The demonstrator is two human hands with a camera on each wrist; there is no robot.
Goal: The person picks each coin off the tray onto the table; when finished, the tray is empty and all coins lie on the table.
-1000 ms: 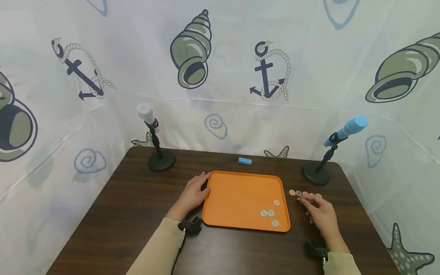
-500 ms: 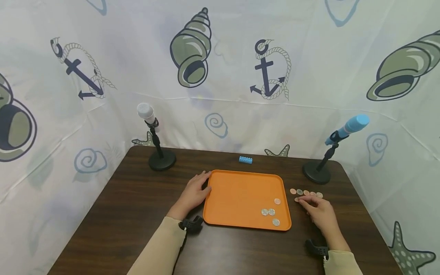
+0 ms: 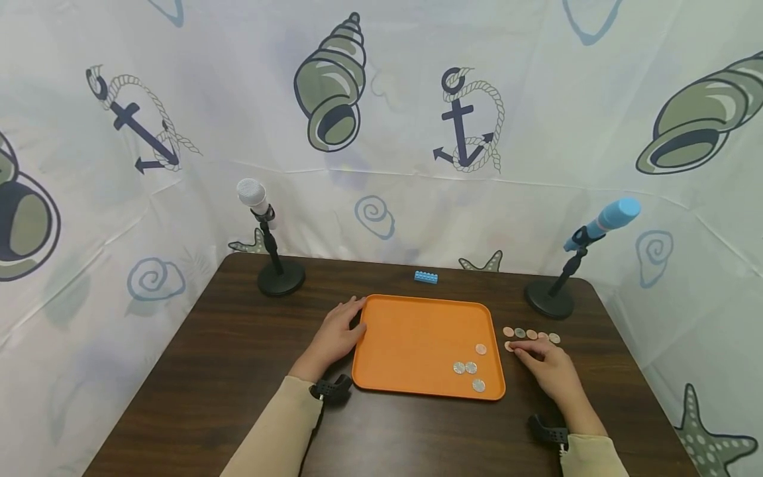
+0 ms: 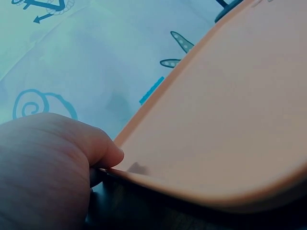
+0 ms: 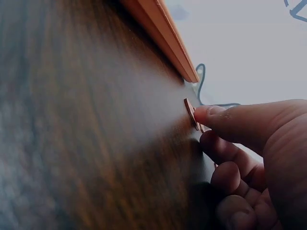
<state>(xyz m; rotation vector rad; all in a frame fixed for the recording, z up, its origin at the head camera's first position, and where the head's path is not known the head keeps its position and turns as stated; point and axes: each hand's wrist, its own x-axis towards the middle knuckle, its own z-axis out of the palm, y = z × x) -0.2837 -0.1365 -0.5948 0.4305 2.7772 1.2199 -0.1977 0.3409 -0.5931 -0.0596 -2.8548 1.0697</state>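
Note:
My left hand [image 3: 335,336] holds the left edge of an orange tray [image 3: 411,338]. In the left wrist view its thumb lies over the tray's rim [image 4: 158,184], with the other fingers mostly hidden. Right of the tray, my right hand [image 3: 551,368] pinches a coin [image 3: 508,346] low at the table, thumb against it in the right wrist view. Just beyond that coin, several other coins [image 3: 532,335] lie in a row on the dark table. A few more coins [image 3: 471,368] lie on the tray's right part.
On the back left stands a white microphone [image 3: 252,193] on a black stand; a blue microphone [image 3: 616,215] on a like stand is at the back right. Behind the tray lies a blue toy brick [image 3: 426,277]. A patterned cloth hangs behind the wooden table [image 3: 238,344].
My right hand has moved the pinched coin a little left, toward the tray, to just in front of the row's left end. The left hand stays at the tray's edge.

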